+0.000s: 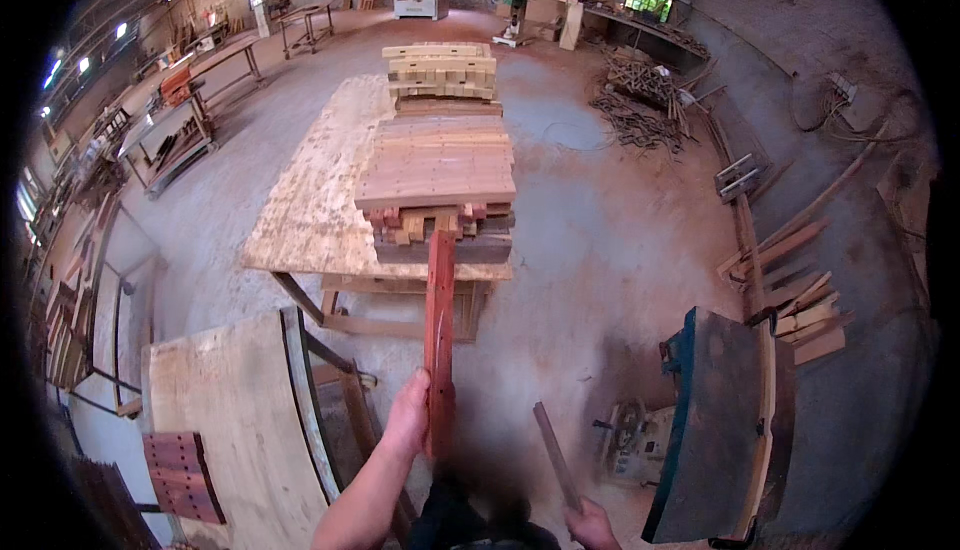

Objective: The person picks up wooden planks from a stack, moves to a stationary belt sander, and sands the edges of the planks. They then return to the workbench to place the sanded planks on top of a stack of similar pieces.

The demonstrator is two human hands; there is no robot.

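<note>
My left hand [408, 412] is closed around the lower part of a long reddish wooden board [439, 325], which stands out ahead of me with its far end overlapping the wood stack in view. Small dark holes show along its face. Low in the picture, my right hand [592, 525] grips one end of a thin, flat grey-brown strip [555, 450] that slants up to the left. Whether the strip is wood or metal I cannot tell. Beyond the board, a stack of planks [437, 160] with rows of holes lies on a plywood-topped table [320, 190].
At my left stands a pale wooden worktop [235, 400] bearing a dark red drilled panel [185, 477]. A machine with a dark flat top [715, 430] stands close on the right. Scrap wood [645, 100] is heaped farther off, and loose offcuts [808, 320] lie along the right side.
</note>
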